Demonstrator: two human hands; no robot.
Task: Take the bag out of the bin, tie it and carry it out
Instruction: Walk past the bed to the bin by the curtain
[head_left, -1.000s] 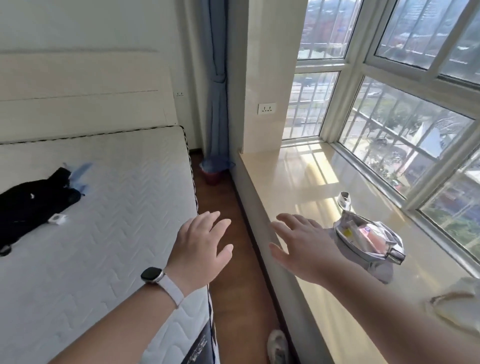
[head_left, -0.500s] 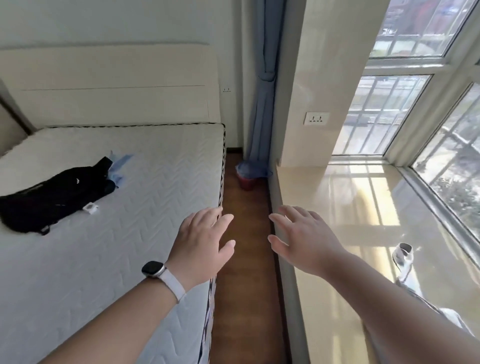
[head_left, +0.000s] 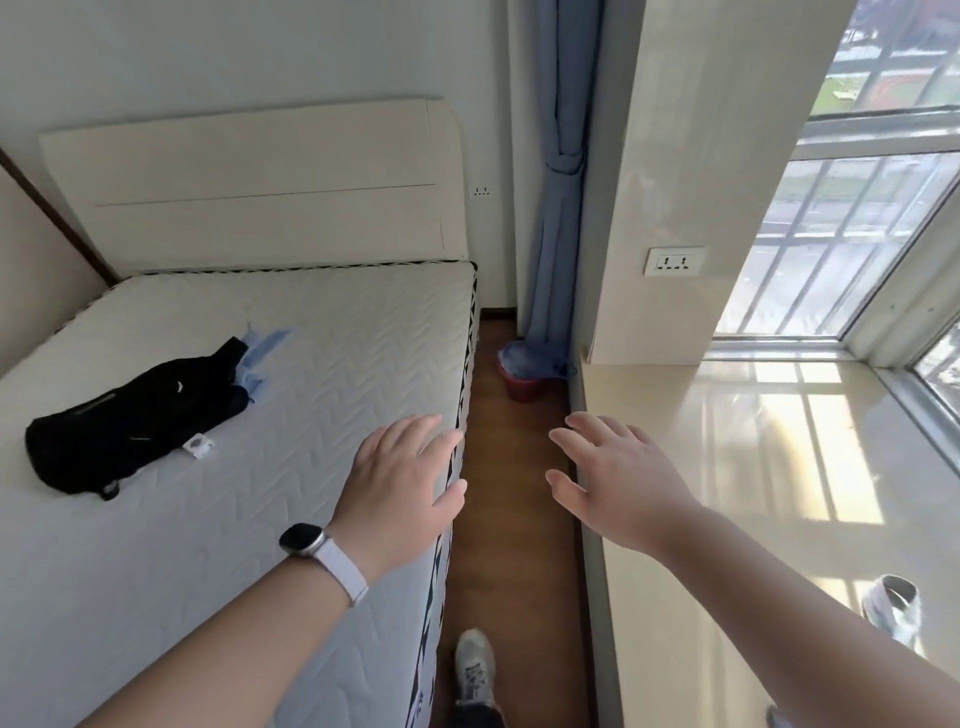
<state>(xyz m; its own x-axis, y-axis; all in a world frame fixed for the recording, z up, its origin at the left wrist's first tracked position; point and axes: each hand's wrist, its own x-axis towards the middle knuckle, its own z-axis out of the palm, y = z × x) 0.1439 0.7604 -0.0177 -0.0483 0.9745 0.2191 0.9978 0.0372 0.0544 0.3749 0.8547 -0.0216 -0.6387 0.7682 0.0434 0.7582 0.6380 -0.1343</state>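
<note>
A small red bin (head_left: 524, 387) stands on the floor at the far end of the narrow aisle, under the blue curtain. A blue bag (head_left: 514, 361) lines it, its edge folded over the rim; the curtain hem partly covers it. My left hand (head_left: 402, 483), with a watch on the wrist, is held out over the mattress edge, fingers apart and empty. My right hand (head_left: 618, 483) is held out above the sill's near edge, also spread and empty. Both hands are well short of the bin.
A bed with a bare white mattress (head_left: 218, 467) fills the left; a black pouch (head_left: 135, 415) lies on it. A glossy window sill (head_left: 753, 493) runs along the right. The wooden floor aisle (head_left: 511, 545) between them is narrow. My shoe (head_left: 474, 665) shows below.
The view has swung left and forward down the aisle. The bin is nearer and more central, and the clear pouch on the sill has slid out to the lower right. Both hands stay spread.
</note>
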